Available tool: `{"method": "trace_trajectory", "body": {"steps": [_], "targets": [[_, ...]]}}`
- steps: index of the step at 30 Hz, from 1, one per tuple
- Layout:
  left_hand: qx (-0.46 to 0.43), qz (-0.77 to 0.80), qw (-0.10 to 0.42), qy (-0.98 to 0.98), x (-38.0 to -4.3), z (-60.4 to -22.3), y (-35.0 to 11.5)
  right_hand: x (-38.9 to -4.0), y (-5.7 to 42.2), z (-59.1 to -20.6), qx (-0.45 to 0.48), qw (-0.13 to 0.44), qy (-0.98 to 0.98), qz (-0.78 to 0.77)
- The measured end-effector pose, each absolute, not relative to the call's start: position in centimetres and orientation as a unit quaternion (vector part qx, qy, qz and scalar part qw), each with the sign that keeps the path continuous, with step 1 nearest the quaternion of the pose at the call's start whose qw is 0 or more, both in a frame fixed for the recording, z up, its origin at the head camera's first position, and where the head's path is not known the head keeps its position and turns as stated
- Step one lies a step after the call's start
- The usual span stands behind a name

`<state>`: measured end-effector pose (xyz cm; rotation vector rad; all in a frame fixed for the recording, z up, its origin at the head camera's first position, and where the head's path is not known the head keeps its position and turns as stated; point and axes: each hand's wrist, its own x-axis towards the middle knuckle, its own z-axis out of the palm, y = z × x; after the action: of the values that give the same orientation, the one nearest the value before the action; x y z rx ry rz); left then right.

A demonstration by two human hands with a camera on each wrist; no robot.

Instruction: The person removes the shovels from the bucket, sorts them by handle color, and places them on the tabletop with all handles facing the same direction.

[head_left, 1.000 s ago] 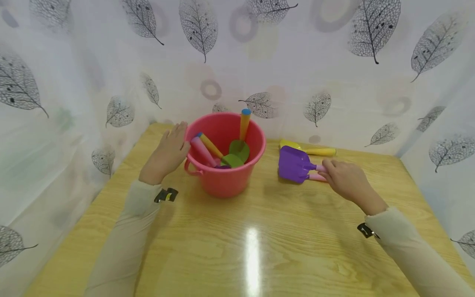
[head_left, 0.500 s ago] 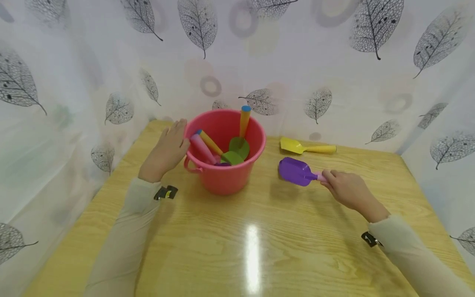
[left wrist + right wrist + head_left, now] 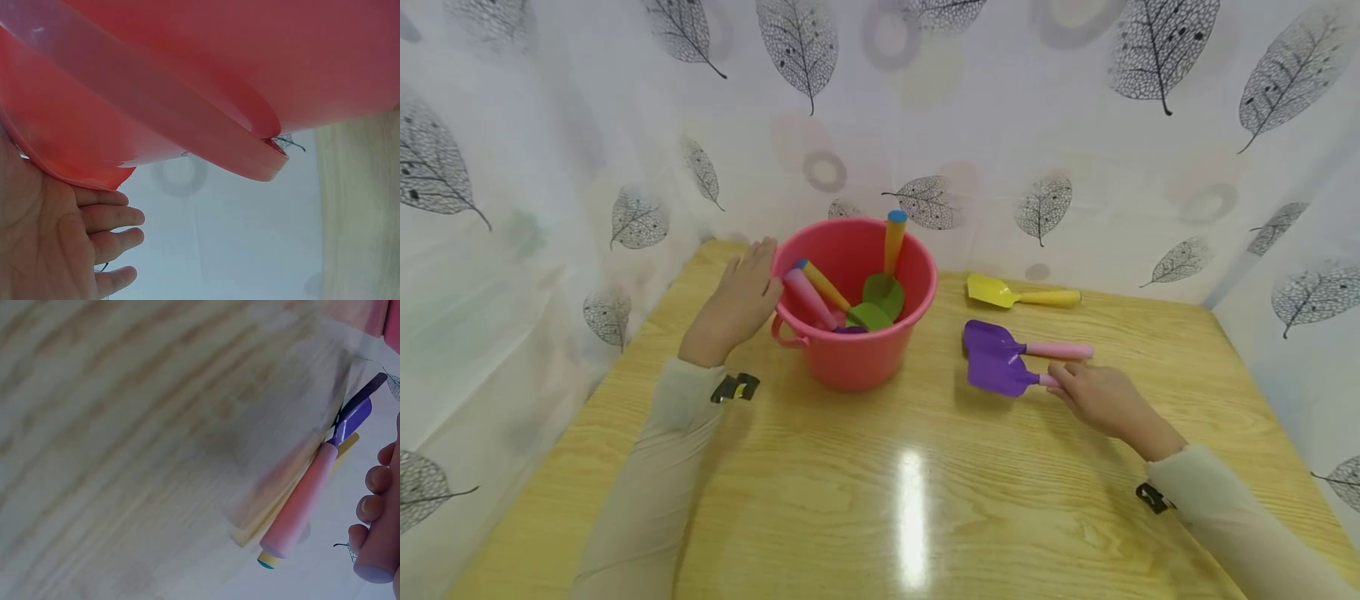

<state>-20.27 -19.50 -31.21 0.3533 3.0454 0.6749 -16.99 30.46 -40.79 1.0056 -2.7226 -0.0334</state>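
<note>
Bucket (image 3: 857,358) on surface (image 3: 820,500), with contents and neighbours.
In bucket: several handled tools (image 3: 870,316). Left of bucket: left grip (image 3: 730,300), at its rim. Right of bucket, front to back: near shovel (image 3: 1000,375) in right grip (image 3: 1101,402); middle shovel (image 3: 1054,350); far shovel (image 3: 1017,297); all three blade ends toward bucket. Behind bucket: hanging cloth (image 3: 857,125).

Free tabletop (image 3: 820,492) between the sleeves (image 3: 643,492), bucket (image 3: 857,362) and purple shovels (image 3: 998,373) in the way beyond.
</note>
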Motion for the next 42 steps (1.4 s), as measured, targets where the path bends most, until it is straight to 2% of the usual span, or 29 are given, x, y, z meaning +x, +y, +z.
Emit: {"method": "trace_trajectory", "body": {"steps": [6,16,42], "targets": [[0.109,0.215,0.003,0.97,-20.2,-31.2,-19.5,-16.8,30.5,-41.2,0.352,0.104,-0.929,-0.041],[0.118,0.211,-0.011,0.97,-20.2,-31.2,-19.6,-16.7,30.7,-41.8,0.333,0.047,-0.941,-0.039],[0.128,0.081,-0.007,0.988,-20.5,-29.6,-19.4,-17.1,31.0,-42.2,0.323,0.026,-0.945,-0.032]]}}
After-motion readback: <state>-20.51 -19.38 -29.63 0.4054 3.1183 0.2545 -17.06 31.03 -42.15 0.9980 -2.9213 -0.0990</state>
